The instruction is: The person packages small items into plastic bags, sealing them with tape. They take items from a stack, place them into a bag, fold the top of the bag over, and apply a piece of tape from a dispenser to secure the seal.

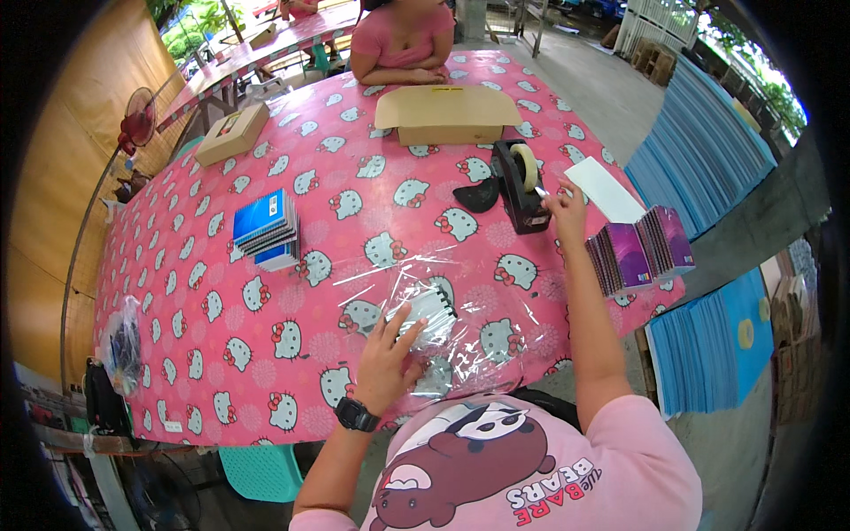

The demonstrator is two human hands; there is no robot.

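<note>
Under my left hand (388,354) lies a small spiral notebook (427,326) with a pale cover and black coil, on a crinkled sheet of clear plastic film (487,310). The fingers of that hand are spread flat and press on it. My right hand (567,211) reaches forward to the front of a black tape dispenser (531,212) holding a roll of tape (524,166). Its thumb and fingertips pinch a small whitish end of tape at the dispenser's edge.
Purple spiral notebooks (625,258) stand in two stacks at the right, near a white card (606,189). A stack of blue notebooks (262,221) sits left. Beyond are a cardboard box (450,133), a black rounded piece (476,196) and a person (403,44).
</note>
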